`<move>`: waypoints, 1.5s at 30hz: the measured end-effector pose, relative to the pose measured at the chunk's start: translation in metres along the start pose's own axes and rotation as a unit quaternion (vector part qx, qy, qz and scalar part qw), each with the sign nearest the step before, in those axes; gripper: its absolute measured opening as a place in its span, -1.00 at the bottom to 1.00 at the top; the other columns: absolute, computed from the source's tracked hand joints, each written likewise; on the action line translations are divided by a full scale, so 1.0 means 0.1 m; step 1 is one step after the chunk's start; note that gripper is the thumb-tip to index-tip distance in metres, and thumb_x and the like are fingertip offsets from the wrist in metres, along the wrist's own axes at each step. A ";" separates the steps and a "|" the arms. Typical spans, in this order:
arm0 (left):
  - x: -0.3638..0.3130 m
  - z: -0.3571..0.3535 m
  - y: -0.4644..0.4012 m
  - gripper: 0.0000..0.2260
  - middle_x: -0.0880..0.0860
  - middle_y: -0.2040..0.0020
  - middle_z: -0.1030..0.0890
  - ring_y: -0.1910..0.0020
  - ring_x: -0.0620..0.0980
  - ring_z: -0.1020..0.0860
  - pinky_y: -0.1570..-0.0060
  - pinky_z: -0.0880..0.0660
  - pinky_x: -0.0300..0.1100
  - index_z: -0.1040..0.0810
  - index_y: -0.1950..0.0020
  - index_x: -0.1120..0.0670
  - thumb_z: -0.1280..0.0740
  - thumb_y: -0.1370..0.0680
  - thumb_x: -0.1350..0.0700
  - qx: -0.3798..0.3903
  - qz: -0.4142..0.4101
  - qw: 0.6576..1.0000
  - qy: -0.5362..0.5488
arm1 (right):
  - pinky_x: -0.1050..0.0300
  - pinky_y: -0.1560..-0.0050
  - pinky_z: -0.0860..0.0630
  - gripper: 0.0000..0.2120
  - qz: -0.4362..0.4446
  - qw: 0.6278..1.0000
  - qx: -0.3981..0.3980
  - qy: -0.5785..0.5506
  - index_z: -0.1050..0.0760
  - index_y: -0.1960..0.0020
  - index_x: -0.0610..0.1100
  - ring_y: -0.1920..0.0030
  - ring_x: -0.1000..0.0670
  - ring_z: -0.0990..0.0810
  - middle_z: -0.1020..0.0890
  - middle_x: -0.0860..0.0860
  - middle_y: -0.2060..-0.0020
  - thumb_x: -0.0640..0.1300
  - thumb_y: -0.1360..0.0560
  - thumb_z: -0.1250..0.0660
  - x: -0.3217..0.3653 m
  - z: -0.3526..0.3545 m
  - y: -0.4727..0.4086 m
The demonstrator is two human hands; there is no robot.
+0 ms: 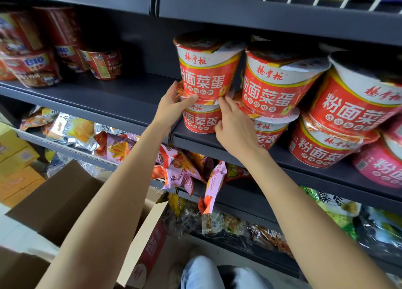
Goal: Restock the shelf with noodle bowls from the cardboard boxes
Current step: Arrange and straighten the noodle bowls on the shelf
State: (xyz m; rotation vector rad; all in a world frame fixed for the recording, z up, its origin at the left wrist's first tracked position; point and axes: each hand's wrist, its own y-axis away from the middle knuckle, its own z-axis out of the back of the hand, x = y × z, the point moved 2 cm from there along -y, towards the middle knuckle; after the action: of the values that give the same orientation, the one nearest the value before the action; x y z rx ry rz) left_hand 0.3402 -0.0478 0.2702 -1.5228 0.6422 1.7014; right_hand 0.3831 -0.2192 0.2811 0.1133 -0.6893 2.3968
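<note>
Red noodle bowls stand two high on the dark grey shelf [121, 97]. In the leftmost stack a top bowl [206, 71] rests on a lower bowl [201, 120]. My left hand [171, 106] grips that stack from the left, with the thumb across the seam between the two bowls. My right hand [233, 128] presses against the stack's right side, fingers spread. A second stack [274, 88] and a third stack [352, 106] stand to the right. An open cardboard box [71, 197] sits on the floor below my left arm.
Other red bowls [34, 67] stand at the shelf's far left, with bare shelf between them and the stack. A pink bowl [380, 162] is at the right edge. Snack bags [180, 169] fill the lower shelves. Yellow cartons [15, 158] are stacked at left.
</note>
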 end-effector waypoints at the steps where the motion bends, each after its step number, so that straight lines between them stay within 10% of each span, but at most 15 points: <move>1: 0.00 0.01 -0.01 -0.27 -0.11 -0.33 -0.45 -0.10 -0.27 -0.50 0.00 -0.49 -0.37 -0.09 -0.55 0.10 -0.40 -0.51 0.01 0.009 0.000 1.000 -0.001 | 0.10 -0.25 -0.44 -0.43 0.001 1.000 0.000 0.003 -0.13 -0.52 -0.20 -0.36 -0.10 -0.41 -0.23 -0.12 -0.50 -0.16 -0.57 -0.24 0.01 -0.01 0.01; 6: 0.01 0.04 -0.02 -0.20 -0.02 -0.45 -0.38 -0.32 -0.13 -0.41 -0.26 -0.40 -0.17 0.00 -0.58 0.07 -0.40 -0.49 -0.06 0.041 -0.011 0.999 -0.029 | 0.10 -0.27 -0.42 -0.39 -0.029 0.999 0.002 -0.030 -0.06 -0.54 -0.18 -0.41 -0.07 -0.35 -0.17 -0.10 -0.52 -0.15 -0.58 -0.24 0.03 -0.03 0.04; 13: -0.20 -0.04 -0.04 -0.34 -0.18 -0.24 -0.49 0.01 -0.40 -0.51 0.18 -0.46 -0.49 -0.18 -0.51 0.03 -0.42 -0.50 0.02 0.012 -0.078 0.996 -0.041 | -0.07 -0.28 -0.49 -0.25 -0.097 0.971 -0.019 -0.218 0.06 -0.57 -0.10 -0.30 -0.05 -0.49 -0.32 -0.04 -0.44 -0.16 -0.54 -0.31 -0.01 0.02 -0.20; 26: -0.20 -0.06 0.01 -0.34 -0.03 -0.37 -0.45 -0.14 -0.25 -0.46 -0.01 -0.42 -0.42 -0.24 -0.47 0.07 -0.45 -0.46 -0.02 -0.050 -0.112 0.991 -0.058 | 0.01 -0.32 -0.43 -0.21 -0.092 0.958 0.004 -0.270 0.04 -0.57 -0.08 -0.38 -0.01 -0.41 -0.38 -0.02 -0.40 -0.18 -0.51 -0.36 -0.02 -0.07 -0.27; 45: -0.13 -0.11 0.09 -0.25 -0.01 -0.38 -0.43 -0.23 -0.21 -0.42 -0.20 -0.43 -0.23 -0.18 -0.50 0.07 -0.50 -0.43 0.05 -0.063 -0.139 0.984 -0.089 | 0.12 -0.23 -0.44 -0.25 -0.065 0.987 0.016 -0.145 0.07 -0.56 -0.14 -0.34 -0.04 -0.43 -0.34 -0.06 -0.43 -0.17 -0.54 -0.31 -0.02 -0.06 -0.17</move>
State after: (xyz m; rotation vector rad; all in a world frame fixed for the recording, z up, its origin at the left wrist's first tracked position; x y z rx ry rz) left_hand 0.3395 -0.0644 0.2805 -1.4482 0.2195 1.6617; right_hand 0.3953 -0.2058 0.2829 0.5132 -0.7501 2.2869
